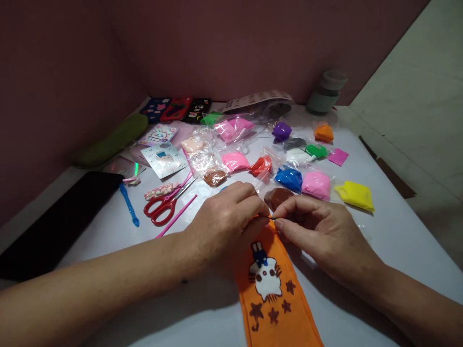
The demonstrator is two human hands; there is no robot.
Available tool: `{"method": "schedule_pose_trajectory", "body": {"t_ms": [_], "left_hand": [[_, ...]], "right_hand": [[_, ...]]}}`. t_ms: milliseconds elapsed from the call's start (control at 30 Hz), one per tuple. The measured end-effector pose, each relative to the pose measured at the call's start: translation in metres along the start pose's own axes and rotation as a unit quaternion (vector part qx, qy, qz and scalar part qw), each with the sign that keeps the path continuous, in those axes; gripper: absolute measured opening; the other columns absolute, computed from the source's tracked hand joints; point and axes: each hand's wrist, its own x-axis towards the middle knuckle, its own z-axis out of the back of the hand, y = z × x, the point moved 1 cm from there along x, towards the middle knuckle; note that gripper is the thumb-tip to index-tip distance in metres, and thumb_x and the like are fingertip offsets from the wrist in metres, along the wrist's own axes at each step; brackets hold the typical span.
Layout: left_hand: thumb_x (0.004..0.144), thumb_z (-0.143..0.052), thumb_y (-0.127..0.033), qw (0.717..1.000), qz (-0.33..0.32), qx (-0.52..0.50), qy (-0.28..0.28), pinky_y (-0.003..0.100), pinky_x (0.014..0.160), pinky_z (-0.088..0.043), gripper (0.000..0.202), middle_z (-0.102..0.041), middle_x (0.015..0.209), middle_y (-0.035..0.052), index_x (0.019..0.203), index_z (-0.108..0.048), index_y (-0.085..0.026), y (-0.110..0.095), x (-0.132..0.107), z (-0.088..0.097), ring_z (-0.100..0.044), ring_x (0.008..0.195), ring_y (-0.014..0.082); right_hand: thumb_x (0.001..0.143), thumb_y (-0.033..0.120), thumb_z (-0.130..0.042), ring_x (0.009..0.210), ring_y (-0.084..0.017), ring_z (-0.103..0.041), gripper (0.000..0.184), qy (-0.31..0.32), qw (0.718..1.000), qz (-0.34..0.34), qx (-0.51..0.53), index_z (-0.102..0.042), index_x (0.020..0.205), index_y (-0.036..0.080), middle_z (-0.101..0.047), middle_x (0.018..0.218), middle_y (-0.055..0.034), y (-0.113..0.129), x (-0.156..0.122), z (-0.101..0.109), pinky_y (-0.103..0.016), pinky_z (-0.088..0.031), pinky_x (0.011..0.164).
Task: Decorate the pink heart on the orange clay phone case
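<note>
My left hand (226, 224) and my right hand (321, 229) meet near the middle, fingertips pinched. Between them runs a thin dark strand (267, 218), with one end in each pinch. Just below lies a long orange piece (300, 318), its far end partly under my left hand. On it sits a white cat figure (268, 283) with a blue body, upside down from my side. Several brown stars (274, 315) are around its head. A packet of brown clay (277, 196) lies just beyond my fingers.
Red-handled scissors (161, 209), a pink stick (177, 217) and a blue tool (129, 205) lie left. Bagged clay, including a yellow packet (356, 195), spreads across the white table (408, 236). A jar (327, 94) stands at the back right; a black object (65, 221) lies far left.
</note>
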Motion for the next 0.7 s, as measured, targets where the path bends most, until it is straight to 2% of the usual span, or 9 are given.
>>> {"method": "schedule_pose_trajectory", "body": {"t_ms": [267,467,600,700], "left_hand": [[0.087,-0.055,-0.016,1.000,0.005,0.015,0.007,0.024,0.061,-0.047,0.014,-0.062,0.075,0.0042,0.076,-0.063,-0.014,0.001,0.001,0.000,-0.058,0.071,0.0140],[0.086,-0.055,-0.014,1.000,0.019,-0.014,0.006,0.026,0.063,-0.048,0.013,-0.063,0.077,0.0052,0.082,-0.067,-0.013,0.004,0.001,-0.001,-0.059,0.073,0.0150],[0.085,-0.056,-0.011,0.998,0.051,-0.016,-0.023,0.025,0.063,-0.046,0.013,-0.063,0.078,0.0053,0.084,-0.068,-0.012,0.010,0.001,-0.001,-0.059,0.072,0.0147],[0.084,-0.056,-0.008,0.997,0.079,-0.012,-0.018,0.025,0.064,-0.047,0.014,-0.063,0.079,0.0047,0.084,-0.068,-0.013,0.015,0.003,0.000,-0.059,0.073,0.0143]], "right_hand": [[0.081,0.025,-0.059,0.058,-0.008,-0.050,0.014,0.006,0.999,0.014,-0.037,-0.061,0.070,0.018,-0.058,0.066,0.0013,0.001,0.003,0.000,-0.019,-0.040,0.050],[0.083,0.025,-0.057,0.060,-0.008,-0.051,0.015,-0.013,0.996,0.038,-0.073,-0.061,0.071,0.018,-0.059,0.067,0.0018,0.000,0.003,0.000,-0.019,-0.040,0.052],[0.083,0.023,-0.056,0.060,-0.009,-0.052,0.013,-0.029,0.992,0.056,-0.110,-0.060,0.071,0.019,-0.060,0.068,0.0019,-0.003,0.001,0.000,-0.021,-0.041,0.054],[0.083,0.022,-0.057,0.061,-0.009,-0.053,0.013,-0.037,0.987,0.069,-0.140,-0.060,0.070,0.019,-0.060,0.068,0.0018,-0.004,0.001,-0.001,-0.022,-0.042,0.055]]}}
